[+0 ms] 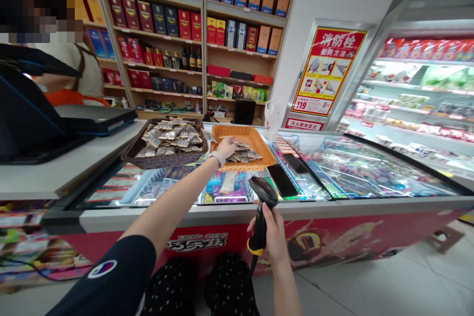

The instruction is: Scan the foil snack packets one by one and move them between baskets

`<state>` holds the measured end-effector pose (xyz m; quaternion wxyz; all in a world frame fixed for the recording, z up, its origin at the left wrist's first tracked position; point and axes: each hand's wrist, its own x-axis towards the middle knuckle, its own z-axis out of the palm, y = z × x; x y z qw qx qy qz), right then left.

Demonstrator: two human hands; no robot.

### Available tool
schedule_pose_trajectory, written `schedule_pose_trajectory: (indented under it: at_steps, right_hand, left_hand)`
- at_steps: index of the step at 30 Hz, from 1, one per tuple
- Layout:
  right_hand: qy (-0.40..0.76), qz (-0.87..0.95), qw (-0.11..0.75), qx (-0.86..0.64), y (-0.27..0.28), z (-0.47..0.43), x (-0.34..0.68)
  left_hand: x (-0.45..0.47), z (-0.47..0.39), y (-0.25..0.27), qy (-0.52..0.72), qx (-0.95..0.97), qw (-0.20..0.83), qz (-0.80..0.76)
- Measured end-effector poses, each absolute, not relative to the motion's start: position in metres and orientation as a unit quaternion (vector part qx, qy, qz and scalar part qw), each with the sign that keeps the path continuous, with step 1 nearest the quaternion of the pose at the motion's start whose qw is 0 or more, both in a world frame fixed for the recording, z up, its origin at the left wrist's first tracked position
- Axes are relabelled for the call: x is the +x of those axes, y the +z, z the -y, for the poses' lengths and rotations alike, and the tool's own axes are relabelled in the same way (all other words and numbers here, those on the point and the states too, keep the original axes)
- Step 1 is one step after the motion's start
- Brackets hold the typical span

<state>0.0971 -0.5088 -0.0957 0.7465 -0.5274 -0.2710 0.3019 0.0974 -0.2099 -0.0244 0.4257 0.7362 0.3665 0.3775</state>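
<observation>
My left hand [225, 148] reaches over the orange wicker basket [265, 157], at the left side of a small pile of flat packets [244, 153]. Its fingers look drawn together; whatever they hold, if anything, I cannot make out. In my right hand [273, 227] is a black and yellow barcode scanner [260, 229], gripped by the handle with its head up, in front of the freezer. A dark brown wicker basket [166, 159] heaped with similar packets [172, 136] stands to the left of the orange one.
Both baskets rest on the glass top of a chest freezer [374, 168]. Two phones lie there, one nearer [282, 180] and one farther [295, 163]. A white plastic bag [272, 121] stands behind. At left are a counter [33, 180] with a black terminal [29, 113] and another person [70, 69].
</observation>
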Motion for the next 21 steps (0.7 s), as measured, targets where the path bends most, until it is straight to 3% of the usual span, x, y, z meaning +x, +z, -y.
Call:
schedule_pose_trajectory:
  at_steps: [6,11,18,21]
  right_hand:
    - [0.322,0.287,0.746,-0.507,-0.096,0.499,0.083]
    - [0.344,0.333,0.723,-0.498,-0.092,0.482,0.064]
    - [0.355,0.384,0.695,-0.494,-0.084,0.465,0.025]
    - [0.365,0.397,0.680,-0.497,-0.086,0.459,0.016]
  left_hand:
    - [-0.020,0.190,-0.019,0.458,0.783,0.216,-0.362]
    - [-0.126,0.142,-0.003,0.448,0.706,0.085,-0.542]
    - [-0.160,0.103,0.008,0.330,0.677,0.083,-0.652]
    - [-0.150,0.097,0.008,0.337,0.661,0.105,-0.662]
